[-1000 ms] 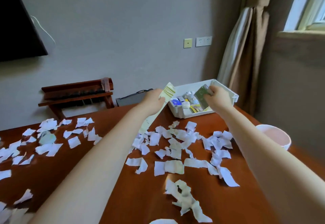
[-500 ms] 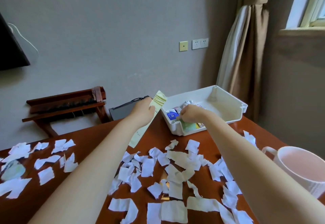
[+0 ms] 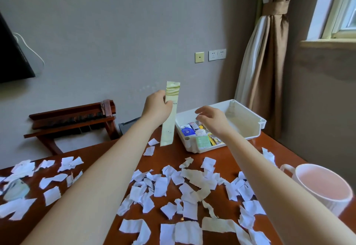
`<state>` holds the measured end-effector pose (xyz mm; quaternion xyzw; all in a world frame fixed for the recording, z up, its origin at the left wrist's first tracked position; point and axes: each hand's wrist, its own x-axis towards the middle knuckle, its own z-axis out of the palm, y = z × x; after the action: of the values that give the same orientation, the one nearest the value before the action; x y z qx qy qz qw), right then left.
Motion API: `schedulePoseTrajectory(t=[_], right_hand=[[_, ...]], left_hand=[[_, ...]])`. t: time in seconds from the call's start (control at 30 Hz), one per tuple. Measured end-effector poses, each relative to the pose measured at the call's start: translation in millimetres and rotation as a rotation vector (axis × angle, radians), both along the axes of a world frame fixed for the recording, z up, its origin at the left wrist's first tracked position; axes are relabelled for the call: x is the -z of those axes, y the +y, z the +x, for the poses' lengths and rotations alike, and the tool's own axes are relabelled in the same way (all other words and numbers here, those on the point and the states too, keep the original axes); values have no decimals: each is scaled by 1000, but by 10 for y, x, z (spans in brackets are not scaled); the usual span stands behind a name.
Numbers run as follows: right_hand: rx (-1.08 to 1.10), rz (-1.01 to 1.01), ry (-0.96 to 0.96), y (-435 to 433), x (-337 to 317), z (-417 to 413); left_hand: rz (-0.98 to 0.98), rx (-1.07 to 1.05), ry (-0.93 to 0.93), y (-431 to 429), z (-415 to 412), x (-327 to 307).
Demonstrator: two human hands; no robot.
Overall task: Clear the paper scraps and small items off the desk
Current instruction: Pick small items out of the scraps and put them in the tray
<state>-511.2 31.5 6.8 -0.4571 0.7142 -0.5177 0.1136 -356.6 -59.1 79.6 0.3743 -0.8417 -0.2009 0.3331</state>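
Observation:
My left hand (image 3: 156,108) grips a long pale-green packet (image 3: 170,115) and holds it upright above the desk's far edge, just left of the white tray (image 3: 248,127). My right hand (image 3: 212,118) hovers over the tray's left half with fingers apart and nothing in it. Small packets, among them a blue one (image 3: 187,131) and a green one (image 3: 203,142), lie in the tray's near-left corner. Torn white paper scraps (image 3: 185,190) cover the middle of the red-brown desk (image 3: 107,153), with more scraps (image 3: 52,177) at the left.
A white mug with a pink inside (image 3: 323,187) stands at the desk's right edge, close to my right forearm. Behind the desk a wooden rack (image 3: 73,121) stands by the wall. A brown curtain (image 3: 267,67) hangs at the right, a dark screen (image 3: 11,56) at the left.
My right hand put the green packet down in the tray, let go and lifted off, fingers spread. My left hand raised the long packet and turned it upright.

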Motion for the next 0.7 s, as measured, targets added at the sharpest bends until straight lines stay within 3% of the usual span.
schedulePoseTrajectory(t=[0.13,0.3,0.4,0.53,0.7], right_hand=[[-190,6,-137,175,-26,264],[-54,-28,-200,253,75,368],[3,-55,-258,306,105,227],[243,-41,-199,306,121,-164],[504,380,8,333,140,-618]], left_hand=[[86,-5,200,113,-243,-200],[175,58,249,284,-473,-161],[201,91,93,240,-541,-20],[40,54,-297,111,-511,218],[-34,18,-642,-36,-413,543]])
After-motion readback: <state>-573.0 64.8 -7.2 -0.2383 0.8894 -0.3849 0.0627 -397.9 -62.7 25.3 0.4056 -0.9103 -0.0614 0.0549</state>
